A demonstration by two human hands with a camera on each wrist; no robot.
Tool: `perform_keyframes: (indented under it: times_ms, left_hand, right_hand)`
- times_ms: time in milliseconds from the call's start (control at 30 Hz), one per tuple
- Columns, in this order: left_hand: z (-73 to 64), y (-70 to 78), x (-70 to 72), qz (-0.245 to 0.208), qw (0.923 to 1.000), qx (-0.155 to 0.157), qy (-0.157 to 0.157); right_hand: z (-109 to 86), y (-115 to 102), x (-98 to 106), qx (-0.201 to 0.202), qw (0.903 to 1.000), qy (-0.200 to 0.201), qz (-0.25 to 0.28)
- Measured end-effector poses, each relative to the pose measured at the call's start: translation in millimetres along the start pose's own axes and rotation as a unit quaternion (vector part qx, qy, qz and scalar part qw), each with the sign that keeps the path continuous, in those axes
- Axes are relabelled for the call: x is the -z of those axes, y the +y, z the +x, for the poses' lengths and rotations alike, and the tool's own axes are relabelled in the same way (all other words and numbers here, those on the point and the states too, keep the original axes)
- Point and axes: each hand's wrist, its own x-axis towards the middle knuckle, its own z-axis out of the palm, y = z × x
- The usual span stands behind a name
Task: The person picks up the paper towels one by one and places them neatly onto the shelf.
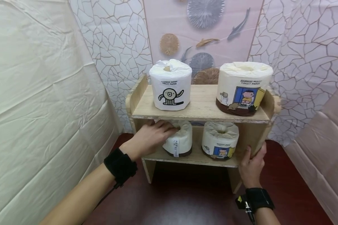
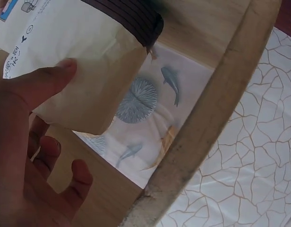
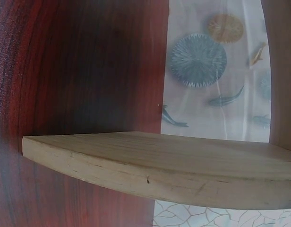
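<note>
My left hand [image 1: 155, 134] is at a cream toilet paper roll [image 1: 184, 142] on the left of the lower shelf. In the left wrist view its thumb [image 2: 63, 75] lies on the wrapper, one finger goes behind the roll's edge, and the other fingers are curled away from it. A white text label faces front, above a brown base band. My right hand [image 1: 252, 165] grips the right side panel of the wooden shelf [image 1: 204, 112]; that hand is out of sight in the right wrist view. Beside the held roll stands another cartoon-printed toilet paper roll [image 1: 221, 140].
On the upper shelf are a white roll with a line-drawn creature [image 1: 171, 87] and a larger cartoon-printed roll [image 1: 243, 89]. The shelf stands on a dark red surface [image 1: 186, 203]. Cream cloth [image 1: 45, 93] hangs on the left, and a patterned backdrop [image 1: 112, 40] behind.
</note>
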Motion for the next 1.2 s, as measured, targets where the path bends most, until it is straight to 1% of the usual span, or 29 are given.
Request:
perform_keyframes:
  times_ms: [100,300,467,600,767,900,1033,1200]
  left_hand:
    - [-0.1,0.7,0.4,-0.01,0.9999,0.003,-0.002]
    - [1.5,2.2,1.6,-0.036,0.9988,0.018,-0.028]
    - [5.0,2.8,2.2,-0.038,0.9981,0.031,-0.037]
    - [5.9,2.9,2.1,-0.043,0.9976,0.04,-0.036]
    - [6.8,6.5,0.6,-0.04,0.9973,0.058,-0.023]
    - [8.7,10.6,-0.8,-0.038,0.9962,0.073,-0.029]
    - [10.0,12.1,-2.3,-0.03,0.9953,0.085,-0.035]
    - [10.0,10.3,-5.3,-0.01,0.9951,0.095,-0.022]
  right_hand:
    - [-0.7,-1,-1,-0.002,1.0,-0.003,0.006]
    - [-2.4,-1,-2,-0.004,1.0,-0.005,0.005]
    - [-2.0,-1,-1,-0.004,1.0,-0.003,0.001]
    - [-1.4,-2,0,-0.003,1.0,-0.001,0.004]
    - [-1.6,-2,0,-0.006,1.0,-0.003,0.006]
    - [-2.0,-2,0,-0.007,1.0,0.001,0.005]
    - [-1.7,-1,0,-0.004,1.0,0.001,0.006]
    - [0.8,2,0,0.008,0.9999,0.002,0.007]
